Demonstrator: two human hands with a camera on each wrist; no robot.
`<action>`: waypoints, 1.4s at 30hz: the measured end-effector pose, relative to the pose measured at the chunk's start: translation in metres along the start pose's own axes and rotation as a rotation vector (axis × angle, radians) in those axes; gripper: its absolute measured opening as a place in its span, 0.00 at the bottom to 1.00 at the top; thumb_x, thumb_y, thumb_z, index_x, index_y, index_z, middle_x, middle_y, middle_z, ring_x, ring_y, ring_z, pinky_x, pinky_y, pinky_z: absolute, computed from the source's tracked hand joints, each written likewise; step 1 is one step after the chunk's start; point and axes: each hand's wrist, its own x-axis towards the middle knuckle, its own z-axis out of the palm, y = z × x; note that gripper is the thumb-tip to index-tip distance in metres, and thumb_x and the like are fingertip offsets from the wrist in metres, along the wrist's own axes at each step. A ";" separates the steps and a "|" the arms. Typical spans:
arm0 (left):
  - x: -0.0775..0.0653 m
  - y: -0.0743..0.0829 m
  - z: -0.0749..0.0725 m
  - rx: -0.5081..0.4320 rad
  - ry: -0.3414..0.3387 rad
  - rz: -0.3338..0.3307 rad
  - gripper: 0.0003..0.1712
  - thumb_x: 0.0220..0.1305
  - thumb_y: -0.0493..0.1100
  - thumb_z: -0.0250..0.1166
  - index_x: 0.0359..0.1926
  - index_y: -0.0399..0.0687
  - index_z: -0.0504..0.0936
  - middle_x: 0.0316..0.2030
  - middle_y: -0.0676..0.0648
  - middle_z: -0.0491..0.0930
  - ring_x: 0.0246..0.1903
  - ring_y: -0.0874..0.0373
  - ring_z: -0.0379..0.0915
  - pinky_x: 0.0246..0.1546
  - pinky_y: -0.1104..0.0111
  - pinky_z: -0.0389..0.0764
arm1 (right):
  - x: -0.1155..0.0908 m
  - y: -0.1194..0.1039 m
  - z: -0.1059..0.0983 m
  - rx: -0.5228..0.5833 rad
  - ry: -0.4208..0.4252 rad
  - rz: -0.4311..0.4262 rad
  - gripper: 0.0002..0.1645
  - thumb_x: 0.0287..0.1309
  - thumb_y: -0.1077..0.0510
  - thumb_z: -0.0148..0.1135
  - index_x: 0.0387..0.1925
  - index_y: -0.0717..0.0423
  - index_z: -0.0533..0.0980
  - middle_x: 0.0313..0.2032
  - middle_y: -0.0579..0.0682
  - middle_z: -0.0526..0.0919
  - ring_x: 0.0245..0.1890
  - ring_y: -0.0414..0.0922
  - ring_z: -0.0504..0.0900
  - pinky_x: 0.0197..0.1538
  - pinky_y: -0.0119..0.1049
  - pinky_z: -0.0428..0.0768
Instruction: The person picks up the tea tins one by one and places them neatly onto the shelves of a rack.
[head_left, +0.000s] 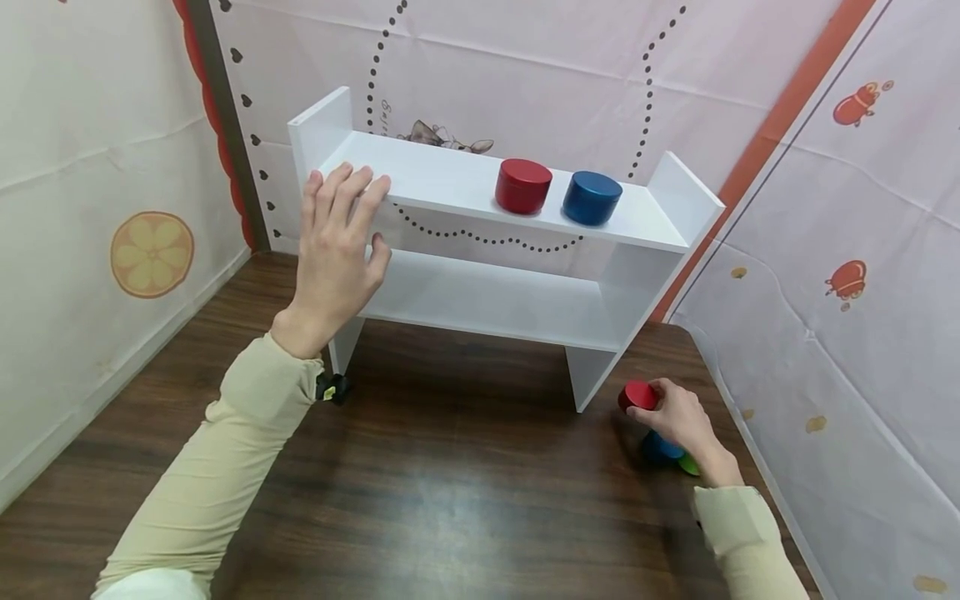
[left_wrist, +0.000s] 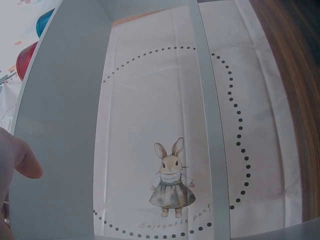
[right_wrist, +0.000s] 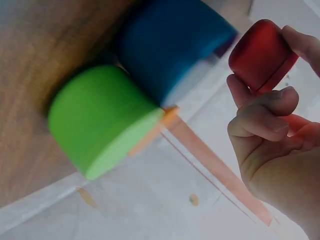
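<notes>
My right hand (head_left: 682,425) pinches a small red round tin (head_left: 635,394) between thumb and fingers, at the right of the table. In the right wrist view that red tin (right_wrist: 260,55) is held apart from a blue tin (right_wrist: 170,50) and a green tin (right_wrist: 100,117), which stand side by side. My left hand (head_left: 333,254) rests its extended fingers on the left front part of the white shelf's top board (head_left: 442,171). Another red tin (head_left: 522,188) and a blue tin (head_left: 592,199) stand on that board, right of its middle.
The white two-tier shelf stands on a dark wooden table (head_left: 450,500), with raised side panels (head_left: 686,200) at both ends. Its lower board (head_left: 495,296) lies beneath the top one. Printed cloth walls (head_left: 847,292) enclose the table at left, back and right.
</notes>
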 end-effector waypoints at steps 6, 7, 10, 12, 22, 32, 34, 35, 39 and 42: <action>0.000 0.000 0.000 0.001 0.001 -0.002 0.33 0.56 0.32 0.55 0.66 0.43 0.66 0.64 0.38 0.67 0.69 0.43 0.54 0.77 0.56 0.39 | -0.006 -0.010 -0.016 0.034 0.069 -0.032 0.38 0.54 0.46 0.67 0.57 0.69 0.69 0.46 0.67 0.81 0.37 0.53 0.80 0.37 0.43 0.80; 0.000 0.000 0.000 0.001 0.001 -0.003 0.33 0.55 0.32 0.55 0.66 0.43 0.66 0.64 0.38 0.67 0.69 0.43 0.54 0.77 0.56 0.39 | -0.007 -0.012 -0.019 0.037 0.081 -0.036 0.39 0.54 0.46 0.67 0.58 0.69 0.69 0.48 0.67 0.80 0.39 0.54 0.80 0.36 0.42 0.79; 0.000 0.000 0.000 -0.004 0.003 -0.005 0.33 0.55 0.32 0.55 0.66 0.43 0.66 0.64 0.38 0.67 0.70 0.44 0.54 0.77 0.56 0.39 | -0.010 -0.018 -0.028 0.049 0.117 -0.055 0.40 0.54 0.45 0.67 0.59 0.68 0.68 0.52 0.68 0.78 0.42 0.57 0.78 0.36 0.38 0.78; 0.000 0.000 0.001 -0.008 0.006 -0.005 0.33 0.55 0.32 0.55 0.65 0.43 0.67 0.64 0.38 0.67 0.70 0.44 0.54 0.77 0.56 0.39 | -0.011 -0.022 -0.032 0.062 0.139 -0.071 0.39 0.55 0.45 0.67 0.60 0.67 0.68 0.53 0.68 0.77 0.44 0.58 0.77 0.36 0.37 0.76; 0.000 -0.001 0.001 -0.016 0.013 -0.005 0.33 0.55 0.32 0.55 0.66 0.44 0.67 0.64 0.39 0.67 0.70 0.44 0.54 0.77 0.55 0.39 | -0.022 -0.046 -0.056 0.136 0.197 -0.128 0.37 0.55 0.46 0.67 0.60 0.62 0.69 0.51 0.64 0.78 0.42 0.56 0.77 0.35 0.31 0.77; 0.001 0.000 0.001 -0.014 0.010 -0.007 0.33 0.56 0.33 0.55 0.66 0.43 0.67 0.64 0.38 0.67 0.70 0.44 0.54 0.77 0.55 0.39 | -0.035 -0.079 -0.089 0.208 0.250 -0.184 0.37 0.55 0.47 0.68 0.62 0.59 0.69 0.51 0.61 0.77 0.40 0.54 0.82 0.33 0.17 0.76; 0.001 -0.001 0.000 -0.013 0.011 -0.007 0.33 0.56 0.33 0.55 0.65 0.43 0.67 0.64 0.38 0.67 0.69 0.44 0.54 0.77 0.55 0.39 | -0.036 -0.085 -0.096 0.211 0.273 -0.204 0.36 0.54 0.48 0.68 0.62 0.57 0.69 0.51 0.60 0.77 0.33 0.49 0.81 0.30 0.18 0.75; 0.001 -0.001 0.000 -0.014 0.013 -0.007 0.33 0.56 0.33 0.55 0.65 0.43 0.67 0.64 0.38 0.67 0.69 0.44 0.54 0.77 0.55 0.39 | -0.036 -0.088 -0.100 0.211 0.288 -0.218 0.35 0.54 0.48 0.68 0.61 0.57 0.70 0.50 0.60 0.77 0.29 0.46 0.79 0.28 0.18 0.73; 0.001 -0.001 0.001 -0.014 0.013 -0.008 0.33 0.56 0.33 0.55 0.65 0.43 0.67 0.64 0.38 0.67 0.69 0.43 0.54 0.77 0.55 0.39 | -0.035 -0.101 -0.114 0.221 0.348 -0.269 0.32 0.53 0.52 0.70 0.60 0.55 0.72 0.46 0.54 0.78 0.18 0.40 0.68 0.21 0.26 0.66; 0.001 0.000 0.001 -0.016 0.011 -0.010 0.33 0.56 0.33 0.55 0.65 0.43 0.67 0.64 0.38 0.67 0.69 0.43 0.54 0.77 0.55 0.39 | -0.034 -0.111 -0.123 0.241 0.374 -0.288 0.32 0.52 0.54 0.70 0.60 0.52 0.73 0.45 0.49 0.77 0.17 0.39 0.66 0.20 0.28 0.65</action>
